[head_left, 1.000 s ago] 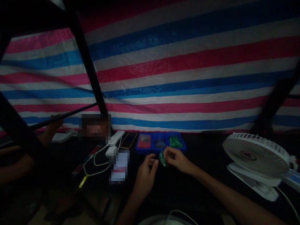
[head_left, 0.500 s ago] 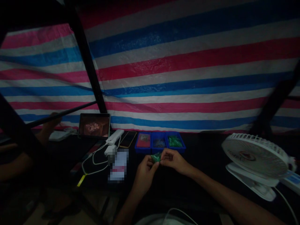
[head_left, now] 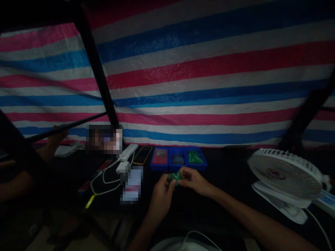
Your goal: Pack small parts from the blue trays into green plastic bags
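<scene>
1. We pinch a small green plastic packet (head_left: 175,176) between our hands, just in front of the tray. Its long axis lies nearly level, rising slightly toward our right; we cannot tell which end is its front.
2. Our left hand (head_left: 161,195) grips the packet's left end, and our right hand (head_left: 192,181) grips its right end. The fingers of both hands are pressed together on it.
3. Just ahead stands a blue three-compartment tray (head_left: 157,169): something reddish fills the left compartment, something dark the middle, and green packets (head_left: 195,157) the right.
4. To our left lie a smartphone (head_left: 142,155), a white power bank (head_left: 128,151), a white charger (head_left: 122,167), a white cable (head_left: 107,192) and a pixelated card (head_left: 132,184), whose writing we cannot read.
5. To our right stands a white clip fan (head_left: 285,174) on the dark table (head_left: 225,167). Behind hangs a pink, blue and white striped tarp (head_left: 209,69).
</scene>
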Motion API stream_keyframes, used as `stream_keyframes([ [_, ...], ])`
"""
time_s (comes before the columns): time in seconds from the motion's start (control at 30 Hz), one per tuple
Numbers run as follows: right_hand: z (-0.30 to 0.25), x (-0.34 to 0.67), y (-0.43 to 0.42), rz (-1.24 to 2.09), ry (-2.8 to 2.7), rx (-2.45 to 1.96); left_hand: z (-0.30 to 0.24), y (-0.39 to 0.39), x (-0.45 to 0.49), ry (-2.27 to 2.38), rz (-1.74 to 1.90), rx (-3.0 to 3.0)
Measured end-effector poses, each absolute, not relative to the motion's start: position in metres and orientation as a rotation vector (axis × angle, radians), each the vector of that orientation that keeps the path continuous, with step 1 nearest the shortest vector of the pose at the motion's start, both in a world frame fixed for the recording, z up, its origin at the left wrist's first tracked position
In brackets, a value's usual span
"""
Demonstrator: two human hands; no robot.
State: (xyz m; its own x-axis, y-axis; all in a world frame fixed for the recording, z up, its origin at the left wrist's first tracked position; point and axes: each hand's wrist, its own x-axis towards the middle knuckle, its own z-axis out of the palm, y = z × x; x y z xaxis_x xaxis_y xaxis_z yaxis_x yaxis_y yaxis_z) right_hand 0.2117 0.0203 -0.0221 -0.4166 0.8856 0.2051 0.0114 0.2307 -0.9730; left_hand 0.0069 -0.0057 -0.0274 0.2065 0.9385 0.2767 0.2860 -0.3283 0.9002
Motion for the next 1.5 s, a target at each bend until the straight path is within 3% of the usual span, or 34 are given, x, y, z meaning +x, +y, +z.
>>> stream_keyframes([
  [1.0,-0.013,0.210,0.015,1.113,-1.623,-0.901,-0.025,-0.006,0.007,1.048,1.087,1.661],
  [1.33,-0.012,0.213,0.016,0.848,-1.672,-0.974,-0.023,-0.007,0.008,1.008,1.125,1.581],
  [1.5,-0.014,0.214,0.015,0.918,-1.631,-1.013,-0.021,-0.007,0.008,1.011,1.157,1.536],
])
